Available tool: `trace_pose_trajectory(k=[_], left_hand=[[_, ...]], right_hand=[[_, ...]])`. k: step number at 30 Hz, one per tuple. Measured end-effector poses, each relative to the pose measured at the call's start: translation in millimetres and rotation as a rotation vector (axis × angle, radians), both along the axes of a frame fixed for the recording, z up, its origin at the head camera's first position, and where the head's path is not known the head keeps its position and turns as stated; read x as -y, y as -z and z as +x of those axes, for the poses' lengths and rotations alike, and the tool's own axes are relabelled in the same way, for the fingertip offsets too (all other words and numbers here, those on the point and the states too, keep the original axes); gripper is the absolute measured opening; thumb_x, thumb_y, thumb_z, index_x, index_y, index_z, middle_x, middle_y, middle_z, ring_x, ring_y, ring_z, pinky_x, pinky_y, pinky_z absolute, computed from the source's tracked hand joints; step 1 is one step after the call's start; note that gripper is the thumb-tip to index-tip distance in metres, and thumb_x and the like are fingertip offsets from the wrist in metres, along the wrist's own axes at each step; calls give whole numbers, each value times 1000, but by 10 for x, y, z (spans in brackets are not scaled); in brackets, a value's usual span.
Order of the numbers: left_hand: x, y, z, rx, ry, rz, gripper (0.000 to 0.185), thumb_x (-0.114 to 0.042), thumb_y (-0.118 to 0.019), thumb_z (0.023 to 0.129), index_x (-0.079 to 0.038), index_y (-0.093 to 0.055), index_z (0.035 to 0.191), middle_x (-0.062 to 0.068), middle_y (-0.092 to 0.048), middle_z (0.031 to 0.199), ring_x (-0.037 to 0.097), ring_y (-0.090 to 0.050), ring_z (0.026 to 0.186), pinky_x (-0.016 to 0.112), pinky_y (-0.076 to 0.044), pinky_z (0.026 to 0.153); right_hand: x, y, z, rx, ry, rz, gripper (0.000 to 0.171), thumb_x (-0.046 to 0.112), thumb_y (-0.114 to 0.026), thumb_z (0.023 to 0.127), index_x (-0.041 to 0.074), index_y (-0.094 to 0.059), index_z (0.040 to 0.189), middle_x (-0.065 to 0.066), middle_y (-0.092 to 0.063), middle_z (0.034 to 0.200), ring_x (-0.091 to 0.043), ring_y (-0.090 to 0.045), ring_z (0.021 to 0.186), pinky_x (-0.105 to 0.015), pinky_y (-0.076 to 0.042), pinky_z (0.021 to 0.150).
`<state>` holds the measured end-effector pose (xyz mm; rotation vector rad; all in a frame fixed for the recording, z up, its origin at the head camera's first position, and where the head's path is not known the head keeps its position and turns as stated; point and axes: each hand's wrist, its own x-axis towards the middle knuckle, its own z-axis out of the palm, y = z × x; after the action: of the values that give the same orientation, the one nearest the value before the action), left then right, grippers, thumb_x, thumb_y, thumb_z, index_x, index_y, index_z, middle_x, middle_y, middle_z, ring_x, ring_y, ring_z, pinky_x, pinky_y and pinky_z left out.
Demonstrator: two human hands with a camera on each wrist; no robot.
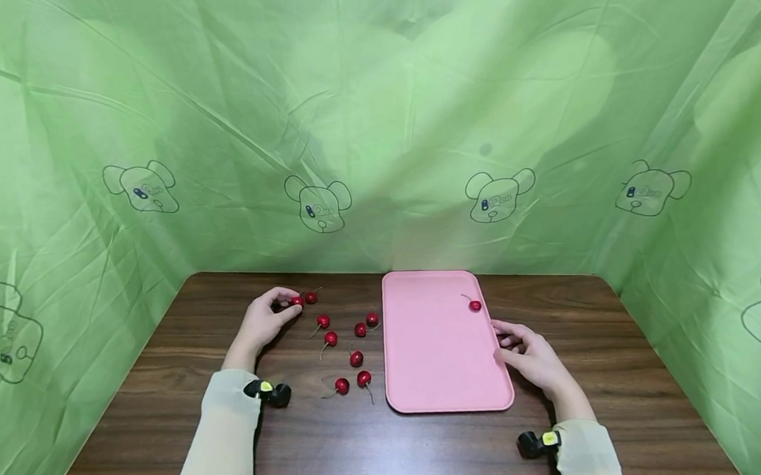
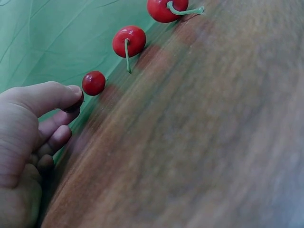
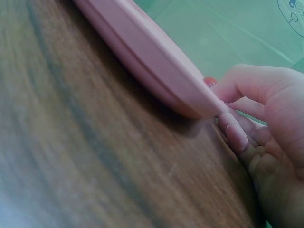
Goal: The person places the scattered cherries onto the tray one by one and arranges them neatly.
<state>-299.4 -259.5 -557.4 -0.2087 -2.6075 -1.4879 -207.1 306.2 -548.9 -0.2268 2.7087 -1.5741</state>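
The left hand [image 1: 263,321] pinches a cherry [image 1: 296,300] in its fingers [image 2: 57,95]. The right hand [image 1: 533,357] holds the tray [image 1: 428,352] edge. I think the cherry should go onto the tray next, by the fingers.

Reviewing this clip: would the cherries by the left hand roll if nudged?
Probably: the cherries look round and glossy on smooth table, so a nudge likely rolls them. Their thin stems may curb rolling. They seem light; the left hand pinches one easily.
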Motion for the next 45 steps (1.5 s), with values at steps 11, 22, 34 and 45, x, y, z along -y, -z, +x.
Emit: trace_pose_trajectory(k=[11, 22, 34, 45], left_hand=[[-21, 11, 1, 0, -11, 1, 23, -14, -82, 100, -7, -75, 121, 14, -74, 114, 30, -63, 108, 44, -47, 97], [10, 12, -46, -13, -34, 8, 25, -17, -82, 100, -6, -74, 122, 14, -75, 114, 22, -64, 101, 29, -49, 88], [-31, -214, -8, -11, -112, 18, 30, -25, -81, 102, -8, -74, 126, 14, -73, 117, 24, -61, 100, 28, -49, 78], [-495, -520, -80, -69, -17, -53, 23, -22, -82, 100, -11, -76, 119, 7, -77, 107, 24, -67, 98, 39, -53, 86]], right_hand=[[-4, 0, 1, 9, 4, -11, 57, 2, -81, 94, 3, -65, 149, -18, -71, 135, -20, -62, 107, -24, -50, 86], [4, 24, 7, 27, 17, -18, 57, 3, -82, 94, 4, -66, 148, -17, -71, 136, -23, -62, 109, -25, -50, 87], [46, -39, 33, -4, 4, -44, 58, 2, -83, 93, -1, -65, 148, -21, -70, 134, -26, -64, 107, -25, -50, 84], [26, -46, 27, 11, 9, -26, 58, 3, -82, 93, 1, -65, 148, -20, -70, 135, -24, -63, 107, -24, -50, 84]])
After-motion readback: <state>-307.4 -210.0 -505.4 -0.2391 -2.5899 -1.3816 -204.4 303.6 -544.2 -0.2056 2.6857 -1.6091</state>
